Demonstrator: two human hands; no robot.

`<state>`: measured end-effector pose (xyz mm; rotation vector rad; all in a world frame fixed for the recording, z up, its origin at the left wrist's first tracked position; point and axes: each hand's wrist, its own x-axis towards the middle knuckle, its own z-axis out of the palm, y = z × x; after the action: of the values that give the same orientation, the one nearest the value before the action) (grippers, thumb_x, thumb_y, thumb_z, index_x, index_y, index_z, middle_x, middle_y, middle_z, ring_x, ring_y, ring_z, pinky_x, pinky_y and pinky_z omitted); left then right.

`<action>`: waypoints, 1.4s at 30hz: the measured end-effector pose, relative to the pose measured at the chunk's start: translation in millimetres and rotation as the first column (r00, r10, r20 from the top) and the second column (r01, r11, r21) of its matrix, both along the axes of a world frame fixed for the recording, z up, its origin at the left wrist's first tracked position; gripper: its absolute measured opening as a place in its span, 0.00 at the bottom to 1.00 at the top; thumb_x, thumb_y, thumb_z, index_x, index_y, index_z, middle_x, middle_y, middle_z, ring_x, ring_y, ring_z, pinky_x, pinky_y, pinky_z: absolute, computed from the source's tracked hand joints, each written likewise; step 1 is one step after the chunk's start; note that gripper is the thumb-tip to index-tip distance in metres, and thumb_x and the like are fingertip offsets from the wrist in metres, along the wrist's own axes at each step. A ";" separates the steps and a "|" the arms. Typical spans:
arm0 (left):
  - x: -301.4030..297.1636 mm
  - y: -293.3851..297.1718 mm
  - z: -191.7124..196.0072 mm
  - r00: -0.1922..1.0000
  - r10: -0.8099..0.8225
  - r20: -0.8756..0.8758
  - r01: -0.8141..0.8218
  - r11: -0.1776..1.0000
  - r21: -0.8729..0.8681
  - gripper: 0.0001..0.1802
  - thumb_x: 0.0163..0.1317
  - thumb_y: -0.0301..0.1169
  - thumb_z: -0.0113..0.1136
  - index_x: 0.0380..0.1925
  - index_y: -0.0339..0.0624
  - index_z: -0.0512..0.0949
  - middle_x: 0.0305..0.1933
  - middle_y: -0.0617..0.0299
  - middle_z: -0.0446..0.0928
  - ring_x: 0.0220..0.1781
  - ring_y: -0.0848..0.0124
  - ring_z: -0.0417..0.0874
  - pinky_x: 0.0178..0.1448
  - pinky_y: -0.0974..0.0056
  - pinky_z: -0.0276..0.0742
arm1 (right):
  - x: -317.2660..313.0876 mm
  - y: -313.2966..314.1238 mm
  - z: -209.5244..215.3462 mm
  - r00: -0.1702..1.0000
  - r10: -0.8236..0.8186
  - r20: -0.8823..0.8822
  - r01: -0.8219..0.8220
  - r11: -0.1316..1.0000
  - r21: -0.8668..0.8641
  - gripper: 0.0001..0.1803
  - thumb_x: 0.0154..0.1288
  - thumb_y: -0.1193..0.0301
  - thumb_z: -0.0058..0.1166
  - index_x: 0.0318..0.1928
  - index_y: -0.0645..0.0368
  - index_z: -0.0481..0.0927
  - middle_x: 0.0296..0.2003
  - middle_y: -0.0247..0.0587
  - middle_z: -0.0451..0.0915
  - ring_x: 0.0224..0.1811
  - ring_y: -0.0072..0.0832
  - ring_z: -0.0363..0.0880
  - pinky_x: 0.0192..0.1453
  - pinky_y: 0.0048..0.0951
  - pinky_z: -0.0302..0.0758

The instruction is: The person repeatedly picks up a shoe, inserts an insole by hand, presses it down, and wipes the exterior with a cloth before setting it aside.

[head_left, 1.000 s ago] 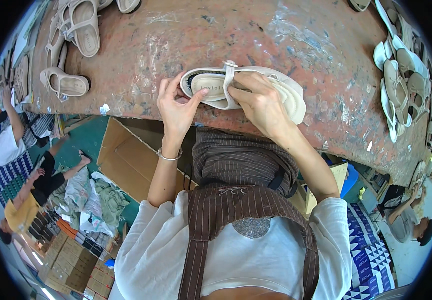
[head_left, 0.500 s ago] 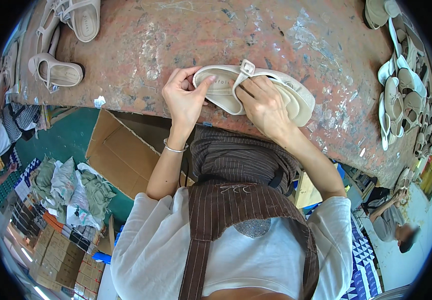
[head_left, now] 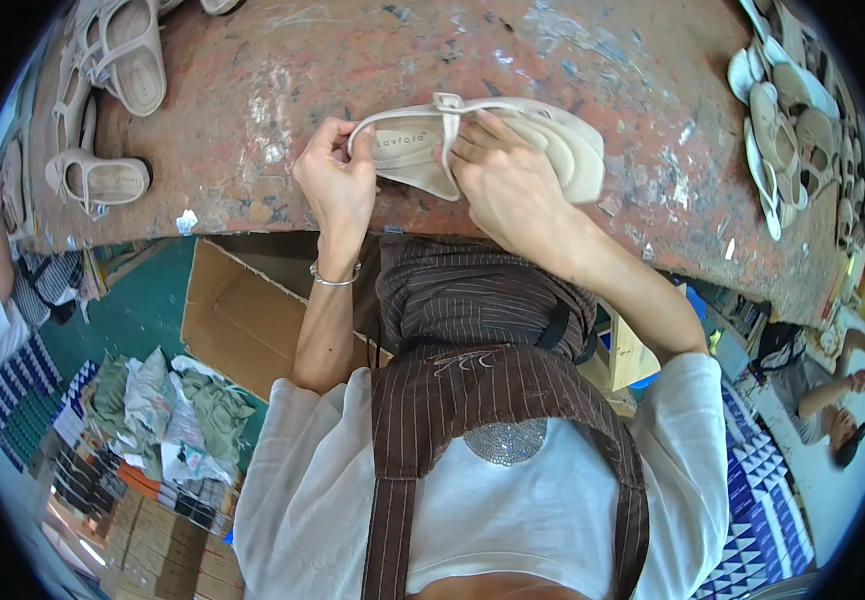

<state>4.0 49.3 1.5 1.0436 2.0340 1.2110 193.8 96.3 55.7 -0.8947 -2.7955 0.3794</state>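
Note:
A beige strapped flat shoe [head_left: 404, 145] with a small buckle lies sideways over the near part of the worktable, its heel to the left. My left hand [head_left: 337, 185] is closed on the heel, with the thumb inside the rim and the fingers behind it. Curled beside the strap, the fingers of my right hand [head_left: 510, 185] reach into the shoe's opening; their tips are partly hidden. Rounded, layered cream pieces [head_left: 567, 165] show at the toe end, just right of that hand.
The scuffed reddish worktable [head_left: 352, 60] carries beige shoes [head_left: 117, 182] at the left and a pile of pale shoes [head_left: 777, 130] at the right. Below its edge are an open cardboard box [head_left: 242, 315] and heaped cloth [head_left: 167, 410]. Another person [head_left: 822, 400] is at the far right.
The view has turned slightly, and the shoe appears higher and further left. Both hands keep their hold. The right hand's fingers have shifted a little beside the strap.

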 end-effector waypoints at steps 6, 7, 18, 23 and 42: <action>49.2 -34.6 15.7 0.958 -0.267 -0.109 0.252 0.959 -0.129 0.09 0.60 0.28 0.64 0.26 0.40 0.73 0.18 0.54 0.77 0.19 0.57 0.80 0.25 0.55 0.72 | 29.6 56.5 14.2 0.752 -0.620 -0.224 0.640 0.603 0.477 0.13 0.63 0.72 0.58 0.48 0.56 0.85 0.54 0.44 0.82 0.56 0.43 0.81 0.68 0.50 0.69; 67.7 -35.4 29.8 0.910 -0.345 -0.229 0.312 0.935 -0.169 0.11 0.59 0.31 0.66 0.26 0.42 0.72 0.16 0.53 0.74 0.19 0.52 0.79 0.26 0.51 0.73 | 35.1 68.7 14.9 0.730 -0.654 -0.196 0.659 0.600 0.453 0.14 0.66 0.69 0.59 0.51 0.57 0.84 0.58 0.46 0.79 0.56 0.44 0.81 0.64 0.44 0.74; 132.3 -24.2 8.1 0.479 -0.623 -0.619 0.616 0.740 -0.268 0.36 0.59 0.43 0.62 0.66 0.39 0.69 0.66 0.48 0.68 0.72 0.50 0.64 0.77 0.33 0.45 | 44.1 -14.7 0.5 0.899 -0.372 -0.230 0.364 0.928 -0.079 0.14 0.53 0.83 0.52 0.43 0.64 0.75 0.53 0.54 0.80 0.66 0.49 0.73 0.77 0.61 0.51; 138.6 -20.0 -1.5 0.464 -0.539 -0.703 0.595 0.777 -0.203 0.28 0.60 0.33 0.61 0.59 0.30 0.72 0.60 0.43 0.73 0.70 0.49 0.67 0.71 0.36 0.58 | 17.6 67.5 -15.9 0.928 -0.367 0.068 0.373 0.920 -0.120 0.18 0.54 0.81 0.51 0.48 0.67 0.76 0.43 0.52 0.79 0.54 0.48 0.77 0.76 0.52 0.56; 130.4 -21.7 -13.0 0.461 -0.605 -0.649 0.645 0.731 -0.223 0.22 0.59 0.35 0.60 0.52 0.35 0.77 0.57 0.51 0.76 0.66 0.50 0.70 0.63 0.38 0.63 | 4.2 55.5 -31.1 0.843 -0.506 0.179 0.475 0.859 0.191 0.14 0.58 0.71 0.50 0.44 0.63 0.76 0.37 0.47 0.80 0.46 0.39 0.81 0.78 0.56 0.49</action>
<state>134.4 27.6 -11.5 2.2974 1.7423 0.4772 198.0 151.8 24.7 -1.6511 -2.5894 -0.0015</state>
